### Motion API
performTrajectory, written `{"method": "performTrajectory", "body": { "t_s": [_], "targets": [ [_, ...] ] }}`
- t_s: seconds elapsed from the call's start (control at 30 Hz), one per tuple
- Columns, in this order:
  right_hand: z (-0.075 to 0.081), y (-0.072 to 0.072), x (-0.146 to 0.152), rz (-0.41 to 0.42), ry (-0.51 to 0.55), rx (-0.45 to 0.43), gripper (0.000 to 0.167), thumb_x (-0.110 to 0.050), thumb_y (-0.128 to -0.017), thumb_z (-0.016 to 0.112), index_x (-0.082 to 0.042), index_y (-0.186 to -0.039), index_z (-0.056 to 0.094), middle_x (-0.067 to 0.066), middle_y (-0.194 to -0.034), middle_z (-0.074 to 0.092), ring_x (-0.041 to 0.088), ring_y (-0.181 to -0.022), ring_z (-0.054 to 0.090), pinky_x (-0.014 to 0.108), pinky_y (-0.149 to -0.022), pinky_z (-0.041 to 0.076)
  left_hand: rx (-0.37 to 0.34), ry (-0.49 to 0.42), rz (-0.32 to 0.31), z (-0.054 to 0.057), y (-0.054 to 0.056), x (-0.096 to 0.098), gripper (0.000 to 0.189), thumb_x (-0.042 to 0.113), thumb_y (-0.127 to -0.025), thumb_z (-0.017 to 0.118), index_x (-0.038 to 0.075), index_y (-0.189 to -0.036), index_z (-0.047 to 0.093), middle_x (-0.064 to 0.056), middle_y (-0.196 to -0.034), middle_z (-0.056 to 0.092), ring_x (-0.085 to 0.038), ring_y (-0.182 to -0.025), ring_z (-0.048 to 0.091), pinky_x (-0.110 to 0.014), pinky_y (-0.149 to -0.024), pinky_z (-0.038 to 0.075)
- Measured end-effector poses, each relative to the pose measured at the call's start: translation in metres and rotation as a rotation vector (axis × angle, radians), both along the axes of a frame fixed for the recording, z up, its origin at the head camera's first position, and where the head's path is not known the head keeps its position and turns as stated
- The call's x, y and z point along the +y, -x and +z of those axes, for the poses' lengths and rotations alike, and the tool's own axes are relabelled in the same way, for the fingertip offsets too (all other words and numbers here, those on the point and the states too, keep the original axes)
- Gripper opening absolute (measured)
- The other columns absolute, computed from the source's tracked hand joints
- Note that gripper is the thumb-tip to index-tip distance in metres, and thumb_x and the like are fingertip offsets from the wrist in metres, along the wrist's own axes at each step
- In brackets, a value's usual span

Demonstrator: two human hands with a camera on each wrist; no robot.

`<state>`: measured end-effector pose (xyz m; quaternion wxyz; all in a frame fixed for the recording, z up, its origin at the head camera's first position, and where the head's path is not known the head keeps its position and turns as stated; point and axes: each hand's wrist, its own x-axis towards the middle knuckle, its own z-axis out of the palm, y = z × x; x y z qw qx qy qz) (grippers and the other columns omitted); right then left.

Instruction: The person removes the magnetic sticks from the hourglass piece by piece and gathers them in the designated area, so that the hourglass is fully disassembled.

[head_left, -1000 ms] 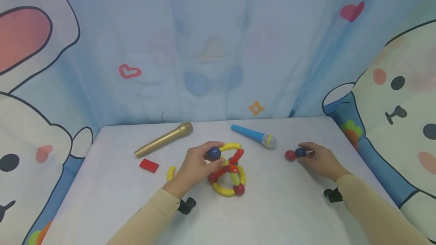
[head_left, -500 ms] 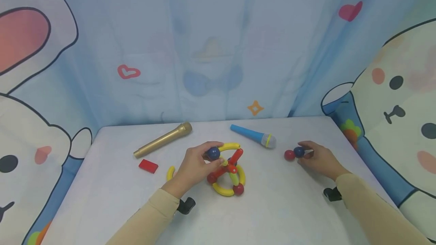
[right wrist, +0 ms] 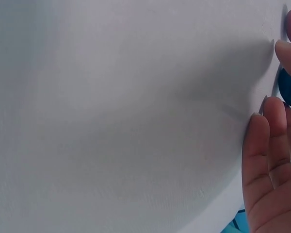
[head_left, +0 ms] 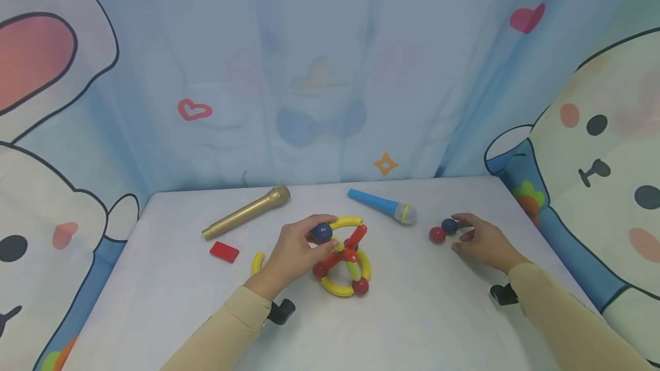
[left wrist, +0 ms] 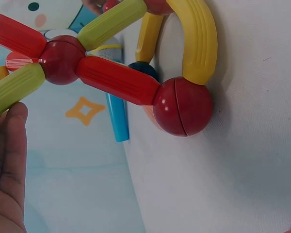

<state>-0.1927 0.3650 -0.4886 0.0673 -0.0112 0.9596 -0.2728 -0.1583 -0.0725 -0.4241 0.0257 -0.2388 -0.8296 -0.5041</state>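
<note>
In the head view, my left hand [head_left: 294, 253] grips a magnetic ball-and-stick model [head_left: 337, 289] near its dark blue ball [head_left: 322, 232]. The model joins red, yellow and light green rods with red and blue balls. In the left wrist view, my fingertips [left wrist: 15, 114] lie against a light green rod [left wrist: 14, 92], and a red ball [left wrist: 183, 106] sits low by the table. My right hand [head_left: 487, 245] is at the right with fingers relaxed, just beside a loose blue ball [head_left: 450, 226]. A red ball [head_left: 437, 235] sits against the blue one.
A gold microphone [head_left: 247, 212] and a blue toy microphone [head_left: 381, 205] lie at the back of the white table [head_left: 412, 325]. A red block [head_left: 224, 252] is on the left. A yellow curved rod [head_left: 258, 262] shows partly behind my left hand. A patterned curtain [head_left: 319, 73] hangs behind.
The loose blue ball has shifted slightly left and back, away from my right fingers, which have let go of it. My left hand and the model keep their place.
</note>
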Motion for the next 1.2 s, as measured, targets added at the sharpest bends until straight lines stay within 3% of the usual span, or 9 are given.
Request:
{"method": "performTrajectory", "body": {
  "t_s": [0.6, 0.7, 0.8, 0.97, 1.07, 1.2],
  "targets": [
    [0.005, -0.001, 0.001, -0.014, -0.004, -0.040, 0.080, -0.020, -0.086, 0.078, -0.001, -0.149, 0.032, 0.029, -0.136, 0.046, 0.042, -0.109, 0.056, 0.058, -0.090, 0.051, -0.033, -0.005, 0.001, 0.002, -0.001, -0.001, 0.045, 0.016, -0.087, 0.079, 0.025, -0.129, 0.064, 0.008, -0.109, 0.070, -0.008, -0.087, 0.064, -0.027, -0.071, 0.057],
    [0.014, -0.005, 0.002, 0.000, 0.003, -0.029, 0.082, -0.020, -0.087, 0.078, -0.001, -0.151, 0.029, 0.029, -0.140, 0.043, 0.043, -0.109, 0.055, 0.056, -0.087, 0.053, -0.023, -0.006, -0.004, 0.001, 0.000, -0.001, 0.045, 0.016, -0.087, 0.079, 0.024, -0.129, 0.064, 0.009, -0.105, 0.070, -0.008, -0.087, 0.065, -0.027, -0.070, 0.057],
    [0.030, -0.009, -0.005, 0.032, 0.019, 0.056, 0.077, -0.016, -0.090, 0.074, -0.002, -0.151, 0.030, 0.028, -0.141, 0.044, 0.041, -0.108, 0.056, 0.055, -0.084, 0.055, -0.016, -0.003, -0.006, 0.002, -0.001, -0.001, 0.045, 0.016, -0.088, 0.079, 0.023, -0.130, 0.064, 0.010, -0.105, 0.070, -0.008, -0.087, 0.065, -0.026, -0.070, 0.057],
    [0.060, -0.010, -0.047, 0.131, 0.085, 0.183, 0.058, -0.015, -0.095, 0.068, -0.008, -0.146, 0.042, 0.017, -0.130, 0.057, 0.031, -0.102, 0.061, 0.047, -0.080, 0.058, -0.020, 0.005, 0.000, 0.002, -0.001, -0.002, 0.045, 0.015, -0.088, 0.078, 0.022, -0.130, 0.063, 0.007, -0.111, 0.070, -0.008, -0.088, 0.066, -0.024, -0.074, 0.057],
    [0.071, -0.011, -0.087, 0.230, 0.146, 0.191, 0.050, -0.018, -0.095, 0.069, -0.010, -0.141, 0.050, 0.010, -0.123, 0.063, 0.022, -0.098, 0.063, 0.038, -0.080, 0.057, -0.015, 0.005, -0.001, 0.001, -0.001, -0.002, 0.045, 0.015, -0.088, 0.078, 0.021, -0.130, 0.064, 0.006, -0.113, 0.070, -0.008, -0.091, 0.067, -0.024, -0.076, 0.056],
    [0.072, -0.022, -0.138, 0.334, 0.293, 0.146, 0.052, -0.015, -0.096, 0.068, -0.013, -0.143, 0.047, 0.007, -0.128, 0.062, 0.019, -0.094, 0.064, 0.032, -0.081, 0.056, -0.014, -0.008, -0.012, 0.000, -0.001, -0.001, 0.045, 0.015, -0.088, 0.079, 0.023, -0.130, 0.064, 0.008, -0.114, 0.069, -0.007, -0.091, 0.067, -0.024, -0.076, 0.057]
  ]
}}
